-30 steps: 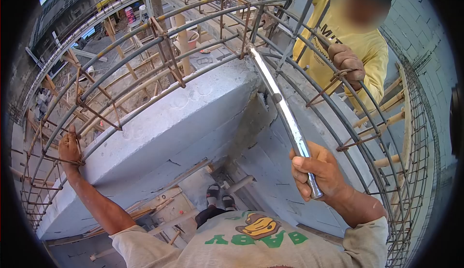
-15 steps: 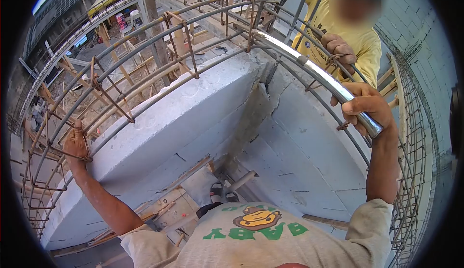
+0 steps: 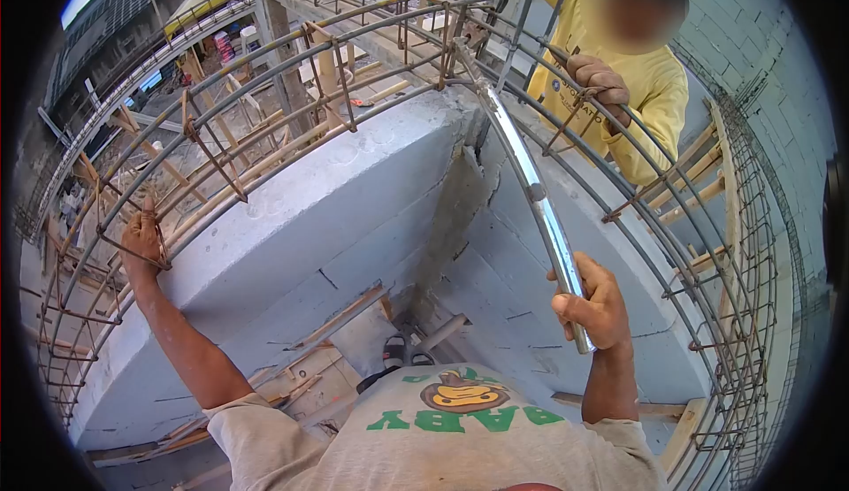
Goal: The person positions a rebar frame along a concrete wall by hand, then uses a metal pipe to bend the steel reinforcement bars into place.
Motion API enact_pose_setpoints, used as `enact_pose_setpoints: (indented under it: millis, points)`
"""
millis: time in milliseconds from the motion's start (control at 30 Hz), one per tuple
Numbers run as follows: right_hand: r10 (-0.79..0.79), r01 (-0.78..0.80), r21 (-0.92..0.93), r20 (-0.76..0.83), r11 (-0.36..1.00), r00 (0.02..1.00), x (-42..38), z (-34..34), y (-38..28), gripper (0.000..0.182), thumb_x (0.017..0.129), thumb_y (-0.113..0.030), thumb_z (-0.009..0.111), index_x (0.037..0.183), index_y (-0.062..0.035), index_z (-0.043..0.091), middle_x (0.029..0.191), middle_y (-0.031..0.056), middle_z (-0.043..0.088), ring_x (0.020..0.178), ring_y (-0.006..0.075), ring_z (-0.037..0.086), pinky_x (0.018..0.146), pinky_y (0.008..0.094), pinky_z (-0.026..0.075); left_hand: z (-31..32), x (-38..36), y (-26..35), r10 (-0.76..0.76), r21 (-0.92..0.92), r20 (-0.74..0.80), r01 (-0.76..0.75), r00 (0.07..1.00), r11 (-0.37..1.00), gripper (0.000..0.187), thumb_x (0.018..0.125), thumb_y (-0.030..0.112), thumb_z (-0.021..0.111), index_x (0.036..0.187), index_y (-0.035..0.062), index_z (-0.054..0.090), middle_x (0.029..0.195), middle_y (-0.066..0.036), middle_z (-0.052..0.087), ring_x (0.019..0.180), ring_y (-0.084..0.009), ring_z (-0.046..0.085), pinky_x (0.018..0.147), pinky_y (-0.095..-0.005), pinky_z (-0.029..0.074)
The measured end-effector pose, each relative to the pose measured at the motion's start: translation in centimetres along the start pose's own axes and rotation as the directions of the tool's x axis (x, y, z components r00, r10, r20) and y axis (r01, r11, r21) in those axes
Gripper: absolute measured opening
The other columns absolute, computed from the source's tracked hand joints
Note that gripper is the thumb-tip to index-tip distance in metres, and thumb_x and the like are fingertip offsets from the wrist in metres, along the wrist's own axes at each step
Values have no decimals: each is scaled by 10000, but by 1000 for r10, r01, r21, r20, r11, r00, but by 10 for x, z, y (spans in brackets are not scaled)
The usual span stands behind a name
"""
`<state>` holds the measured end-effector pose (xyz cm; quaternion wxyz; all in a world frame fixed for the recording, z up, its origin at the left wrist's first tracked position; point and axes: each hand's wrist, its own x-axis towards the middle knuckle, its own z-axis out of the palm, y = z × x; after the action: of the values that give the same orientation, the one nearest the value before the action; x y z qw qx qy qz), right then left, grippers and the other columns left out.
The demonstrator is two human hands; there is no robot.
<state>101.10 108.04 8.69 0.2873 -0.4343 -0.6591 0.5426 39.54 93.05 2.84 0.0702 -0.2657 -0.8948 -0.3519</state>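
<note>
In the head view, my right hand (image 3: 597, 303) is closed around the lower end of a shiny metal pipe (image 3: 538, 192). The pipe slants up and away, its darker far end overlapping the rebar at the wall corner. Far to the left, my left hand (image 3: 143, 241) grips the rebar cage (image 3: 205, 148), which runs along the top of the light block wall (image 3: 336, 159). Across the corner, a co-worker in a yellow shirt (image 3: 650, 102) has one hand (image 3: 598, 80) closed on the bars beside the upright rebar.
A second rebar run (image 3: 650, 226) follows the right-hand wall (image 3: 566, 252). Mesh-like rebar (image 3: 752, 314) stands at the far right. Below are my sandalled feet (image 3: 395, 349) and wooden boards (image 3: 340, 318). Timber and building debris lie beyond the left wall.
My right hand has swung the pipe left and toward me, off the right-hand rebar, its far end staying near the corner. My left hand stays on the cage.
</note>
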Motion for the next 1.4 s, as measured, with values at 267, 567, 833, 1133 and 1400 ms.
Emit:
enact_pose_setpoints:
  millis: [267, 567, 833, 1133, 1400]
  points:
    - [-75, 83, 141, -66, 986, 995, -19, 24, 51, 352, 766, -146, 683, 1002, 53, 514, 633, 39, 559, 464, 83, 536, 428, 239, 451, -7, -16, 4, 17, -5, 31, -17, 999, 1000, 655, 948, 622, 490, 726, 20, 619, 615, -108, 522, 607, -208, 479, 618, -381, 419]
    - [-72, 72, 8, -58, 997, 996, -28, 32, 91, 290, 772, -116, 701, 957, -6, 508, 636, 32, 579, 502, 67, 519, 470, 242, 419, -4, -17, -5, 80, -134, 37, -75, 996, 988, 680, 948, 648, 456, 965, 13, 696, 798, -108, 663, 751, -201, 594, 723, -356, 473]
    - [-112, 112, -6, -5, 994, 994, -10, 53, 111, 292, 754, -158, 725, 922, -29, 524, 635, -1, 554, 547, 59, 471, 505, 252, 406, -13, -41, 17, 30, -53, 24, -28, 999, 998, 690, 957, 650, 428, 1009, 27, 719, 857, -107, 701, 826, -213, 645, 772, -346, 485]
    - [-139, 137, 58, 33, 989, 990, 9, 61, 110, 286, 775, -161, 716, 930, -19, 522, 637, 21, 583, 543, 79, 538, 499, 268, 443, -21, -56, -2, 109, -301, -359, -225, 927, 927, 426, 1009, 408, 522, 1026, 32, 724, 845, -82, 701, 848, -149, 642, 762, -298, 485]
    - [-86, 87, -6, 32, 996, 996, -1, 45, 122, 284, 784, -146, 683, 957, -1, 509, 665, 35, 571, 506, 84, 553, 464, 250, 466, -85, -112, 139, 297, -138, -471, -402, 830, 905, 325, 981, 349, 604, 985, 45, 720, 791, -25, 624, 738, -104, 553, 673, -256, 443]
